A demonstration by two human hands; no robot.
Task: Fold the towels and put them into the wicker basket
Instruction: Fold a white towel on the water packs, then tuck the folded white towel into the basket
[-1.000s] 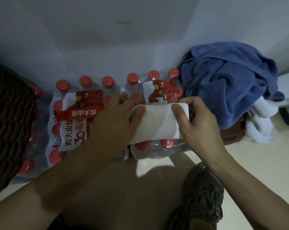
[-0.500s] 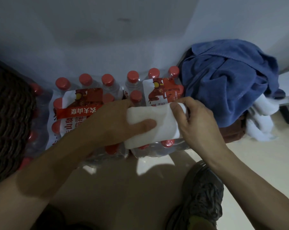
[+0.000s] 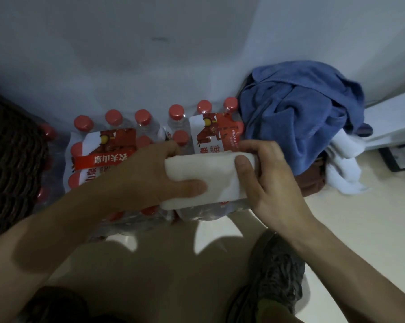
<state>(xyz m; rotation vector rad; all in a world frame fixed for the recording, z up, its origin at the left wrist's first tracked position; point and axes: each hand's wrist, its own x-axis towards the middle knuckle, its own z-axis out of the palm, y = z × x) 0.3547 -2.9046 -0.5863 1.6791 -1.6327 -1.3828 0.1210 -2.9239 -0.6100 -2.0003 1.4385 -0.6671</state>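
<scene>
A small white towel (image 3: 217, 176), folded into a thick pad, lies on top of shrink-wrapped packs of water bottles (image 3: 117, 141). My left hand (image 3: 145, 178) grips its left end, thumb across the top. My right hand (image 3: 269, 173) grips its right end with the thumb on top and fingers curled round the far edge. The dark wicker basket (image 3: 12, 159) stands at the far left, partly out of frame. A heap of unfolded towels sits at the right: a blue one (image 3: 301, 117) on top, a white one (image 3: 343, 169) and a dark red-brown one (image 3: 313, 178) beneath.
The white wall (image 3: 173, 54) rises right behind the bottle packs and the heap. Beige floor (image 3: 359, 229) stretches to the right. My shoe (image 3: 276, 276) is planted below the right hand. A dark object (image 3: 397, 157) sits under a white ledge at the right edge.
The towel went from a flat strip to a thicker folded pad. My left hand shifted from resting on its left part to gripping its end, thumb on top.
</scene>
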